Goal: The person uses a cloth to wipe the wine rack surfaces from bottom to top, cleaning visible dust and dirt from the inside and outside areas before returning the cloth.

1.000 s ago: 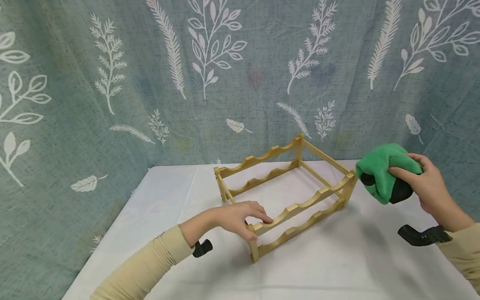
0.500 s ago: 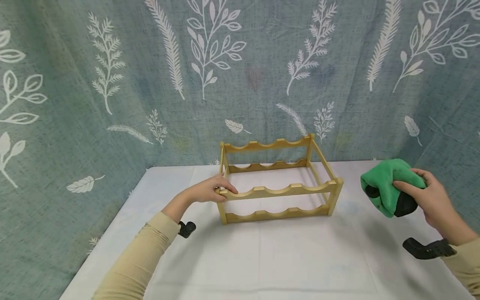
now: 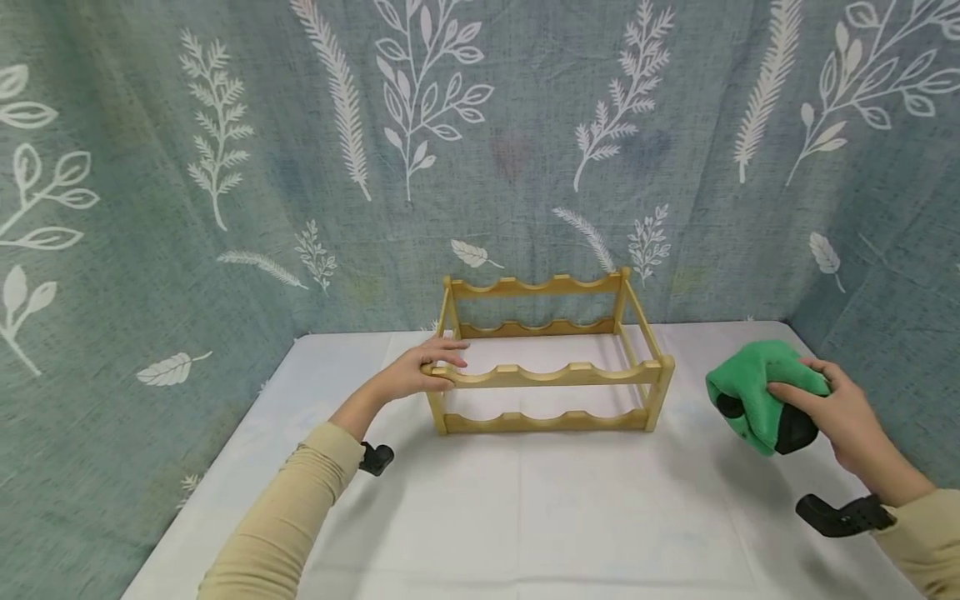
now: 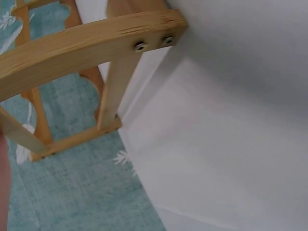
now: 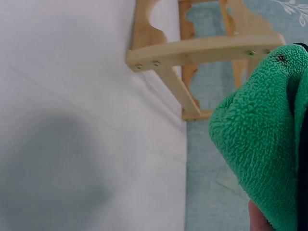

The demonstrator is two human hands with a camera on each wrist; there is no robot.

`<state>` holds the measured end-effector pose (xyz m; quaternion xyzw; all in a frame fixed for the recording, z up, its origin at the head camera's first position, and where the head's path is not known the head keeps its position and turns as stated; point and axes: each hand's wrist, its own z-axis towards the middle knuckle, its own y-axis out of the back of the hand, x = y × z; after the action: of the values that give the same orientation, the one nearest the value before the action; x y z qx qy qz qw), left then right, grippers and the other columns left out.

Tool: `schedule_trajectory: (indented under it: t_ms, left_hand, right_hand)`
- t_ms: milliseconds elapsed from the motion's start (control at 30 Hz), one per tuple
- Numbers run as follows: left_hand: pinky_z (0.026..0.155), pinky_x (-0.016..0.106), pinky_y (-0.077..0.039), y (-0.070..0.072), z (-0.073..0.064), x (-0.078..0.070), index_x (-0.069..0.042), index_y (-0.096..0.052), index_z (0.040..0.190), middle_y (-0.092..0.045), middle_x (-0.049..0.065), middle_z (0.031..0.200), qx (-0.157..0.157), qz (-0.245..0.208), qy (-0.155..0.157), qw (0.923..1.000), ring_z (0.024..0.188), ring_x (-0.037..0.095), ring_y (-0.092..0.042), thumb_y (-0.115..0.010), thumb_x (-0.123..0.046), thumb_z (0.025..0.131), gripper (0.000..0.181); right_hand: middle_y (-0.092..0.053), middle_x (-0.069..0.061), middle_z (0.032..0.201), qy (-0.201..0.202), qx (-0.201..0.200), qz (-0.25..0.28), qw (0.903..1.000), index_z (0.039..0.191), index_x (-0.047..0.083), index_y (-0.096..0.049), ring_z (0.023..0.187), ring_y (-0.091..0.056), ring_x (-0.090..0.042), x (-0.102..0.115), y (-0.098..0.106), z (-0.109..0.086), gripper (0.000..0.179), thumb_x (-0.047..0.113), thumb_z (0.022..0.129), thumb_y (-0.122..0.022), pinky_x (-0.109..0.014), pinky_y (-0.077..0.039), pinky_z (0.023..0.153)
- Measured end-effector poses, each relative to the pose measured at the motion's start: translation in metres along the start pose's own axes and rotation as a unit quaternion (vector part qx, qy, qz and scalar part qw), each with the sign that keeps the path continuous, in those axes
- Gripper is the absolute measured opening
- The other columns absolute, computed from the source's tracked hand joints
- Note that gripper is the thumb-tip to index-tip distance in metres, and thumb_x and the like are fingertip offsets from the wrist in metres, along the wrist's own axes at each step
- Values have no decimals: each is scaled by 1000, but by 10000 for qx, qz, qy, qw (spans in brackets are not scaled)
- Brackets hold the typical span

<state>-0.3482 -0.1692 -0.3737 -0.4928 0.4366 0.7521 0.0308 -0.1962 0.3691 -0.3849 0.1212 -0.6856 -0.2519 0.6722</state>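
Note:
A wooden wine rack (image 3: 547, 377) with scalloped rails stands on the white-covered table. My left hand (image 3: 416, 371) is at its front left corner, thumb in front of the top rail and fingers behind it. The left wrist view shows the rack's screwed end bar (image 4: 86, 45) and a sliver of the hand (image 4: 4, 183) at the edge. Off to the right, my right hand (image 3: 836, 408) grips a bunched green terry cloth (image 3: 761, 387) with black patches, held above the table. In the right wrist view this cloth (image 5: 260, 134) covers most of the hand.
White cloth (image 3: 585, 517) covers the table. A blue-green curtain (image 3: 510, 167) with white leaf prints hangs behind it and at both sides. Black cameras (image 3: 843, 517) are strapped to the wrists.
The rack has turned from a slant to nearly square with the table's back edge, my left hand moving left and back with its corner. The right hand has lowered with the green cloth.

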Motion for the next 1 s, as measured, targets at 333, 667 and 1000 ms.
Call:
schedule_trajectory:
  t_ms: [333, 667, 1000]
  left_hand:
    - [106, 61, -8, 1, -7, 1, -13, -44, 136, -17, 6, 153, -612, -281, 480, 9966, 141, 26, -4, -56, -19, 91, 47]
    - [105, 61, -10, -4, 4, -2, -11, -22, 146, -4, 14, 153, -948, 207, 1222, 9878, 140, 35, 0, -43, -32, 96, 58]
    - [105, 60, -14, 3, -2, 2, -9, -20, 146, -3, 12, 154, -615, 362, 1345, 9883, 139, 35, -5, -46, -34, 94, 63]
  right_hand:
    - [-29, -36, 132, -398, 1680, -705, 9825, 138, -6, -23, 112, -40, -47, 10, -37, -17, 75, 39, 88, -57, -48, -43, 80]
    - [-48, -22, 122, 53, 2285, -423, 9726, 128, 1, -42, 105, -51, -31, 39, -116, -25, 62, 34, 81, -67, -43, -45, 78]
    - [-59, -11, 108, 1354, 2358, -415, 9614, 116, 12, -54, 92, -55, -20, 81, -214, -14, 47, 30, 77, -72, -36, -47, 73]
